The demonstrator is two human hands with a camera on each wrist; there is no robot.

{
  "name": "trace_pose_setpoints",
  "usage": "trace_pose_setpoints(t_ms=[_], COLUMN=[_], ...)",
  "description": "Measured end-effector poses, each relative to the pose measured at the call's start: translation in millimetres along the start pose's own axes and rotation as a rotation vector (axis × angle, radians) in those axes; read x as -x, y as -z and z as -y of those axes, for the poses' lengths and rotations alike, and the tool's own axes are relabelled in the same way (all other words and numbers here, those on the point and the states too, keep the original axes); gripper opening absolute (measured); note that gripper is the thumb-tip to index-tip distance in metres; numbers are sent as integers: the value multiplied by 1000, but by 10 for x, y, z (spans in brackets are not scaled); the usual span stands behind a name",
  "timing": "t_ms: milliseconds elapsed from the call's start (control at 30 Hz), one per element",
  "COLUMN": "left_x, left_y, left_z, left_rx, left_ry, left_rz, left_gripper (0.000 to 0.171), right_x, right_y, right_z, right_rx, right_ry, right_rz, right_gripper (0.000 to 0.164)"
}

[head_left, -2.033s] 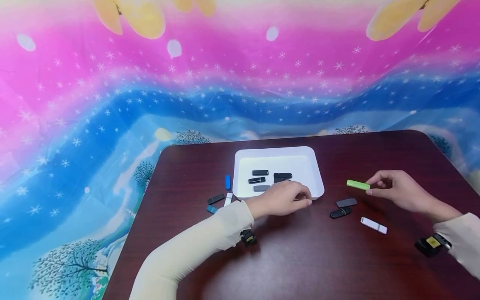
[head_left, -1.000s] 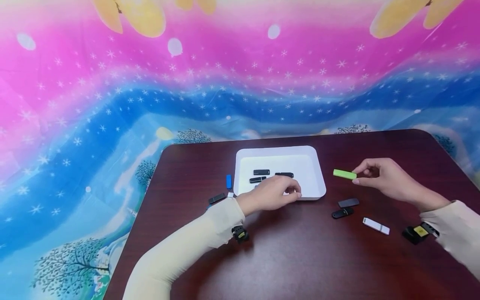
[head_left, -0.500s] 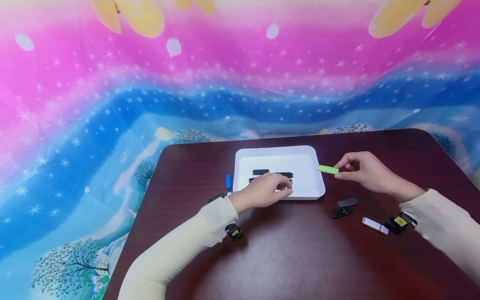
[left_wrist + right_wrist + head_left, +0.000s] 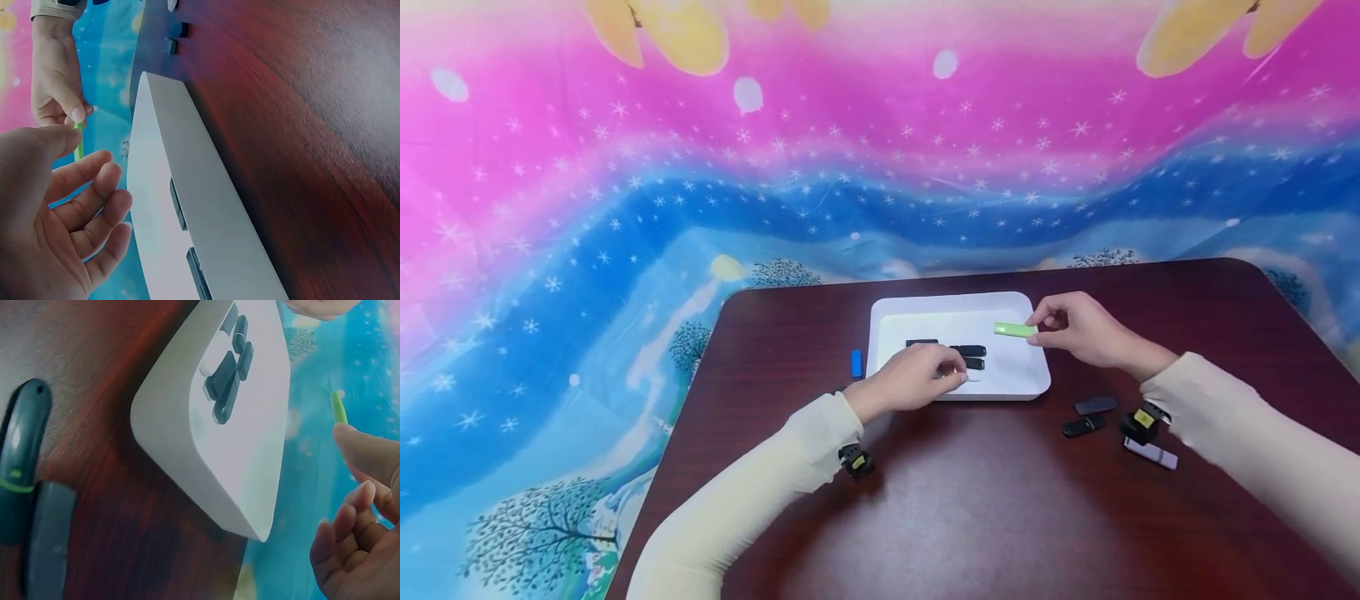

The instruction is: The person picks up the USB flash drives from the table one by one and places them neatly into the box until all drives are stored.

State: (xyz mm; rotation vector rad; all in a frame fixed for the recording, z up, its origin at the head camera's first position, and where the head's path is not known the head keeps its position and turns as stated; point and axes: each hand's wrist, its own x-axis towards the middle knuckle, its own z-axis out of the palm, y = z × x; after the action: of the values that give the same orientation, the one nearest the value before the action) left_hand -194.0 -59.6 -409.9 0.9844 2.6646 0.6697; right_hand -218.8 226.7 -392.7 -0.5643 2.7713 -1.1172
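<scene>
From here a pink and blue backdrop [image 4: 850, 125] fills the far side, with a dark red-brown bench [image 4: 962, 517] in front of it and a white tray [image 4: 962, 305] towards the back. I'll take the tray as the middle of a clock face, twelve being away from the person.

The step in hand looks to be carrying one stick in over the tray. I'd keep it level, lower it gently into the bare white stretch at three o'clock, and mind the rim and the other sticks.

The right hand [image 4: 1082, 327], at three o'clock, pinches the stick's near end between thumb and fingertips, the other fingers curling underneath. The left hand [image 4: 913, 377] hangs over the tray at eight o'clock, fingers loosely bent, half spread and holding nothing.

The green stick [image 4: 1013, 330] is up in the air, inside the three o'clock rim as the head view sees it. Black sticks [image 4: 967, 351] lie mid-tray; a blue stick [image 4: 856, 364] sits outside at nine, a grey stick [image 4: 1095, 406] outside at four.
</scene>
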Motion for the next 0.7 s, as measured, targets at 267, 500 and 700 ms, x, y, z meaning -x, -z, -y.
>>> trace_pose_setpoints(t_ms=[267,500,700], left_x=[-7,1,20], left_y=[34,85,87], left_z=[131,223,285], left_rx=[13,10,33], left_ry=[40,63,94], left_rz=[-14,-39,-39], left_gripper=[21,21,22], right_x=[-241,-440,-591], right_y=[-141,-274,-429], right_z=[70,105,64], right_rx=[31,76,90], right_ry=[-11,-6,-44], right_rz=[10,22,41], right_gripper=[14,14,15])
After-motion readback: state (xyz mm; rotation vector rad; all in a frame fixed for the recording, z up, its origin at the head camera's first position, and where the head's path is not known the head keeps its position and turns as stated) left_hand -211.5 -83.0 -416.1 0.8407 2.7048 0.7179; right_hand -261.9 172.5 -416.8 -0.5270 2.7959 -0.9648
